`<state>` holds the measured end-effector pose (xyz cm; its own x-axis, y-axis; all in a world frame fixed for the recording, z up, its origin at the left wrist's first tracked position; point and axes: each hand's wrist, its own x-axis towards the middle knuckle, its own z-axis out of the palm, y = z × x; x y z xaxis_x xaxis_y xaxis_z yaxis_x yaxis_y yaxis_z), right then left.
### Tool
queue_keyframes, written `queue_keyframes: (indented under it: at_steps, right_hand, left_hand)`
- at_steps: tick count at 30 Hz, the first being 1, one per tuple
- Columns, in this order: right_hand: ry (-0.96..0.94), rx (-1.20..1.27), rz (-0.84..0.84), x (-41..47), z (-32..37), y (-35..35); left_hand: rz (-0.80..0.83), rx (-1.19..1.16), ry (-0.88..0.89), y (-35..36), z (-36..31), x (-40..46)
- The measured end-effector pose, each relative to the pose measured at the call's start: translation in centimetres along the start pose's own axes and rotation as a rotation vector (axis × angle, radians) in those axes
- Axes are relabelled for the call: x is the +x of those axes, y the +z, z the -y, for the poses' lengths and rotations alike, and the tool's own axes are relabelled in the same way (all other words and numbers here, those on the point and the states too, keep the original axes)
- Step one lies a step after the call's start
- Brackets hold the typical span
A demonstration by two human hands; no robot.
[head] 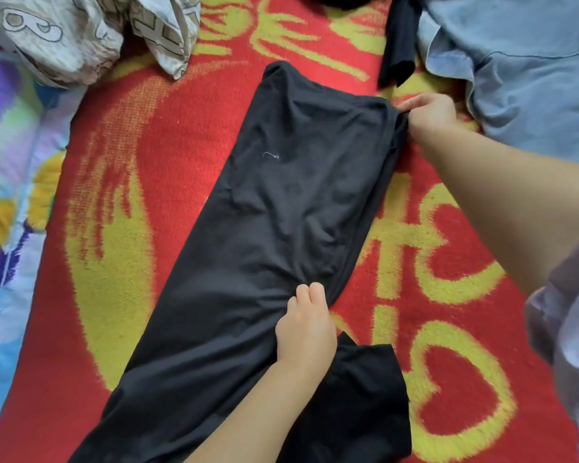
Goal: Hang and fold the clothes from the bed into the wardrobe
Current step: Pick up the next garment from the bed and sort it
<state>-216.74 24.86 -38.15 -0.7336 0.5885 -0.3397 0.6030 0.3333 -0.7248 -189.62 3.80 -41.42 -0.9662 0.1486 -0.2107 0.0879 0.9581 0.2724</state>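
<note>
Both hands work a black garment [274,208] laid lengthwise on the red and yellow blanket [168,182] covering the bed. Her left hand [306,324] pinches a bunch of the cloth at the garment's near right edge, fingers curled into it. Farther off, the right hand [427,111] grips the far right corner, though blur hides the exact finger hold. Light blue clothing [522,61] lies just beyond that hand, and a patterned pillow [81,31] sits at the far left.
</note>
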Motion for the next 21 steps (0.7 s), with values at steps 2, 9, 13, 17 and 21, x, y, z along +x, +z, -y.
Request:
queue_keyframes:
  at_steps: [2, 9, 13, 17, 21]
  right_hand:
    - [0.103, 0.058, 0.017, 0.0, 0.1, 0.1]
    - [-0.054, -0.331, 0.289, -0.4, 2.3, 0.8]
    - [-0.172, -0.284, -0.084, -1.2, 1.8, 0.5]
    - [-0.403, -0.449, -0.038, -7.6, -2.3, -1.8]
    - [-0.466, -0.351, 0.374, -18.3, -9.6, -4.8]
  left_hand:
    - [0.007, 0.015, 0.012, 0.0, -0.1, 0.0]
    - [0.057, 0.012, 0.037, 0.0, -0.4, 0.2]
    - [0.092, 0.050, -0.002, 0.0, -0.5, 0.2]
    - [0.325, -0.116, -0.001, -1.9, -0.2, -0.8]
    - [0.351, -0.220, 0.142, -2.8, 1.9, -6.1]
